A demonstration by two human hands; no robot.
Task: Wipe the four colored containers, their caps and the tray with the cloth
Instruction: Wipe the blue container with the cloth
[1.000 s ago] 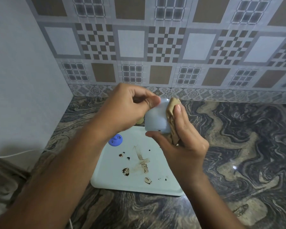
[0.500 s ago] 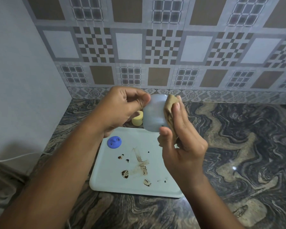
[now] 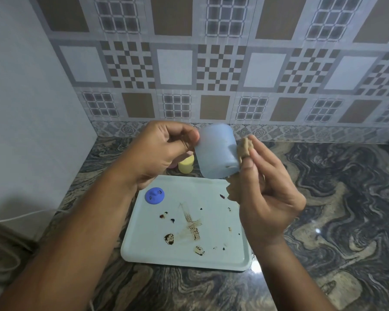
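1. Gripping the pale blue container [image 3: 217, 151] by its left rim with the left hand [image 3: 160, 151] — fingers curled closed on it, the container tilted and raised above the far edge of the tray [image 3: 184, 254].
2. Pinching the tan cloth [image 3: 245, 147] in the right hand [image 3: 270, 198], fingers closed on it; the cloth bunched and touching the container's right side, a fold of it hanging down past the palm.
3. Lying flat on the marbled countertop [image 3: 335, 209], toward its left side: the pale tray, its near edge facing the viewer, brown smears and dark spots marking its middle and near half.
4. Resting on the tray near its far-left corner: the blue cap [image 3: 155, 195], apart from the stains.
5. Standing on the countertop just beyond the tray's far edge — the yellow container [image 3: 186, 165], upright, partly hidden behind the left hand; a pink object [image 3: 173, 165] showing just left of it, too covered to identify.
6. Backing the countertop: the patterned tile wall [image 3: 211, 63].
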